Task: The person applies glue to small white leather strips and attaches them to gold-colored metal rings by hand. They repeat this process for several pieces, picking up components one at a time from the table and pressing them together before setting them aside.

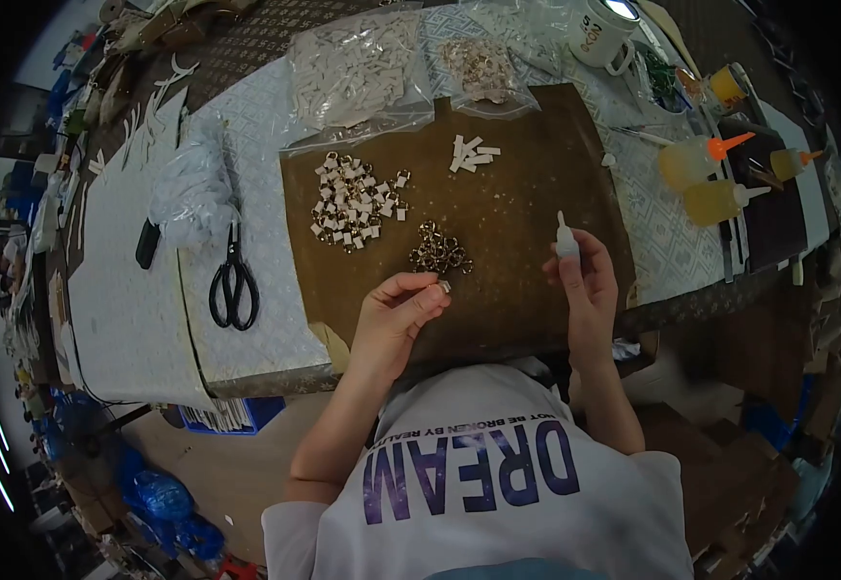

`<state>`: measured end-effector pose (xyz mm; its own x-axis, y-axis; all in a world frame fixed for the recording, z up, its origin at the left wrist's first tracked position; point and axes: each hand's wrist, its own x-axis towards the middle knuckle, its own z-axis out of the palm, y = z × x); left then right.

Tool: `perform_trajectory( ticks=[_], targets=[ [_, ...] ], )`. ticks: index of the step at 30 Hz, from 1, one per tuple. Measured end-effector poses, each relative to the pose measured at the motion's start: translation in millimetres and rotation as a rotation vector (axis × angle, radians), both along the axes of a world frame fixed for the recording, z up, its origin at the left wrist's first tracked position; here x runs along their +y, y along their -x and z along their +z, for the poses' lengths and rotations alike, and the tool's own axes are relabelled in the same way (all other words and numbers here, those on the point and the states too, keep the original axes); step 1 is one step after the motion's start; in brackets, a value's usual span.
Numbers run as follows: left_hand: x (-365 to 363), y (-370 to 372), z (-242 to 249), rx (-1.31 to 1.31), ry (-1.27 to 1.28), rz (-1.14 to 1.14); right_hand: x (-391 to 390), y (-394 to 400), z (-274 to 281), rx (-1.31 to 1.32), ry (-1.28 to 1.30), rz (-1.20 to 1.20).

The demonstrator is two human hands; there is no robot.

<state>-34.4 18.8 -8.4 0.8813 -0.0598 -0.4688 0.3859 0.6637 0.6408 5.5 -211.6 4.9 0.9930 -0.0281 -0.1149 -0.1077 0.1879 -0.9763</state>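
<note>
My left hand (pixel 403 311) is closed in a pinch on a small white strip (pixel 445 286), held low over the brown mat (pixel 527 193). My right hand (pixel 587 285) grips a small white glue bottle (pixel 566 240) with its thin nozzle pointing up. Just beyond my left fingertips lies a heap of gold metal clasps (pixel 440 249). Farther left on the mat is a larger pile of clasps with white tabs (pixel 351 201). Several loose white strips (pixel 473 153) lie near the mat's back edge.
Black scissors (pixel 234 285) and a plastic bag (pixel 195 193) lie left of the mat. Clear bags of white strips (pixel 358 68) and metal parts (pixel 480 70) are at the back. A mug (pixel 602 35) and yellow glue bottles (pixel 713 202) stand at the right.
</note>
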Motion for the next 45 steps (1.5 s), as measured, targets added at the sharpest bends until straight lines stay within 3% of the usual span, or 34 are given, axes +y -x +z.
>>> perform_trajectory(
  ticks=[6, 15, 22, 28, 31, 45],
  targets=[
    [-0.1, -3.3, 0.3, 0.016, -0.030, -0.018, -11.5, -8.3, -20.1, -0.075, 0.000, -0.037],
    [3.7, -1.6, -18.6, 0.015, -0.019, -0.041, 5.8, -2.9, -32.2, 0.054, -0.261, 0.181],
    [6.4, 0.3, -5.0, 0.012, -0.064, -0.037, 18.8, -0.4, -26.5, 0.100, -0.350, 0.290],
    [10.8, 5.3, -3.7, -0.034, -0.002, -0.006, 22.9, 8.7, -7.9, 0.061, -0.252, 0.291],
    [11.7, 6.1, 5.7, -0.038, -0.030, 0.025, 25.4, 11.9, 0.7, -0.047, 0.006, 0.309],
    [8.0, 16.4, 18.1, -0.056, -0.078, 0.092, 41.4, 22.3, 26.5, -0.451, 0.379, 0.247]
  ],
)
